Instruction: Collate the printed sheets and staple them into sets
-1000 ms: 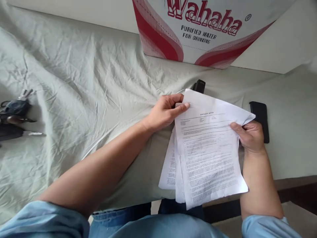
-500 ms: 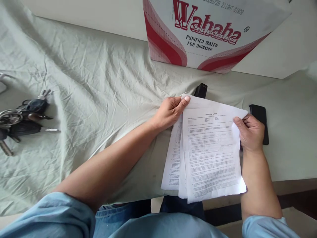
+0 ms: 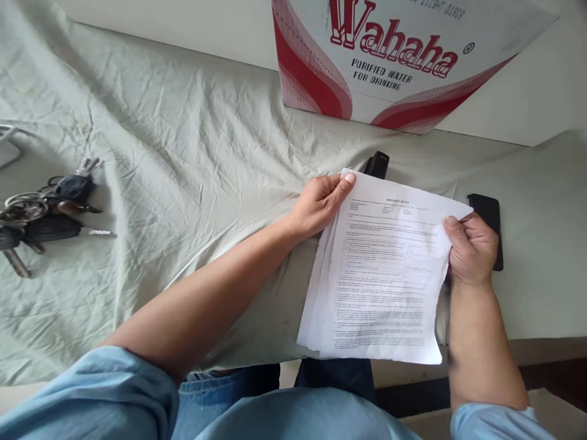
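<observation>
Bunch of keys [image 3: 43,214] at 9 o'clock on the wrinkled cloth [image 3: 183,159] | our left hand [image 3: 321,205] grips the printed sheets [image 3: 380,281] at their top-left corner | our right hand [image 3: 472,250] pinches their right edge | black phone [image 3: 490,214] at 3 o'clock

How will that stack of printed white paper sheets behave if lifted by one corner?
The stack of printed white paper sheets probably flops: its edges already curl. Loose sheets look fanned at the left edge, so they may slip apart unless the left hand and right hand both grip.

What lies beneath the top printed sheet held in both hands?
More sheets fan out at its left edge; wrinkled cloth lies below. Their text and number stay covered.
</observation>
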Motion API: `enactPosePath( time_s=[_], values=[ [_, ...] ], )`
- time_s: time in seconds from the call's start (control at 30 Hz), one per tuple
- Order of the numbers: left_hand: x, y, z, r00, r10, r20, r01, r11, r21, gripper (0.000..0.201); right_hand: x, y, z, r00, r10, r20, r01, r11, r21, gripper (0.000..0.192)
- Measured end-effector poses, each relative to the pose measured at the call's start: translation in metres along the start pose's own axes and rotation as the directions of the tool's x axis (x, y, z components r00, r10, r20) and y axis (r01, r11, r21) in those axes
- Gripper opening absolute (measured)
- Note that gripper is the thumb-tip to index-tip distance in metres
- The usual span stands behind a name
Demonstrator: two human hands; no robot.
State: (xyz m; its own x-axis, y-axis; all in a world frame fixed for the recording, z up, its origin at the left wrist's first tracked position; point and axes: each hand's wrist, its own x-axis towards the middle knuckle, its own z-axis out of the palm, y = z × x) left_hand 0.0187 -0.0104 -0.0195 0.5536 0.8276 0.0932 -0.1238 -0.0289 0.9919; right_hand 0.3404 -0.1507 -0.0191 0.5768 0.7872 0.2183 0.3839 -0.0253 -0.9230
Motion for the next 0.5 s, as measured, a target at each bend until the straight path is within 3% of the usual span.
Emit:
enactPosePath(
  time_s=[0.23,0.5],
  values=[
    [0.0015,-0.0005,-0.0005,1.0,0.005,-0.025,-0.003,0.997,0.076,0.081,0.0033,0.0035,0.005,0.997,0.073,-0.001,-0.072,0.993,0.098,0.065],
    [0.001,0.0004,0.0014,1.0,-0.02,-0.015,0.021,1.0,0.022,0.08,0.003,0.0073,0.0022,0.996,0.055,-0.063,-0.055,0.998,0.005,0.062]
  ],
)
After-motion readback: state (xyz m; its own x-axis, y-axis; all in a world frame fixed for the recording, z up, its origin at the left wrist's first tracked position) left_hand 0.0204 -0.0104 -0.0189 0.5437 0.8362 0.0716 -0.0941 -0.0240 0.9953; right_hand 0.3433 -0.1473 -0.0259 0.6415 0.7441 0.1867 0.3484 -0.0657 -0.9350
